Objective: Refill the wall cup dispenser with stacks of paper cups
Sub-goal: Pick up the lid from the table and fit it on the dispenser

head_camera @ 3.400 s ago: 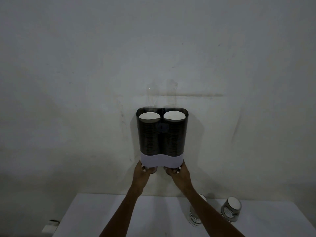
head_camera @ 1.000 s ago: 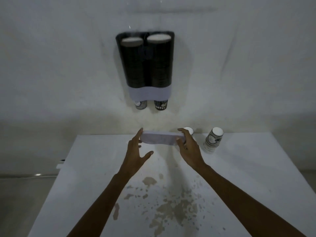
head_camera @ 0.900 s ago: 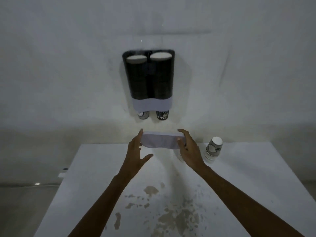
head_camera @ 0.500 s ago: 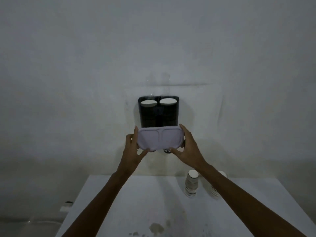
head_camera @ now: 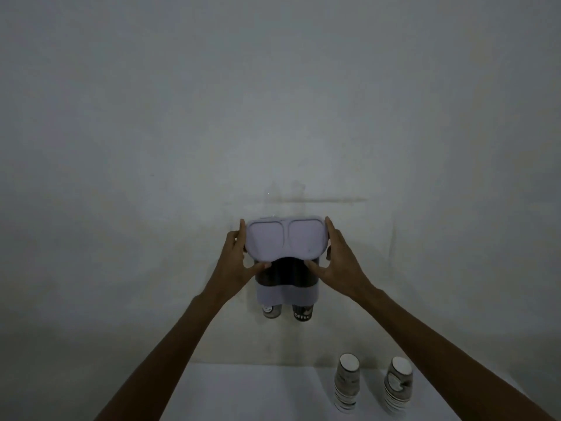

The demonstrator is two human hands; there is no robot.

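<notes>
Your left hand (head_camera: pixel 239 262) and right hand (head_camera: pixel 335 262) grip the lid (head_camera: pixel 287 240) by its ends, over the wall dispenser (head_camera: pixel 287 281). Keep it level; press both sides down evenly.

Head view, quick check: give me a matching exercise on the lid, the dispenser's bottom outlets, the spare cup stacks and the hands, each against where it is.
Column 1
1. lid
2. cups at the dispenser outlets
3. spare cup stacks
4. left hand and right hand

Column 2
A. upside down on the table, right side
B. one at each end of the lid
C. at the top of the dispenser
D. poking out below the pale base band

Pairs: 1-C, 2-D, 3-A, 4-B
</notes>
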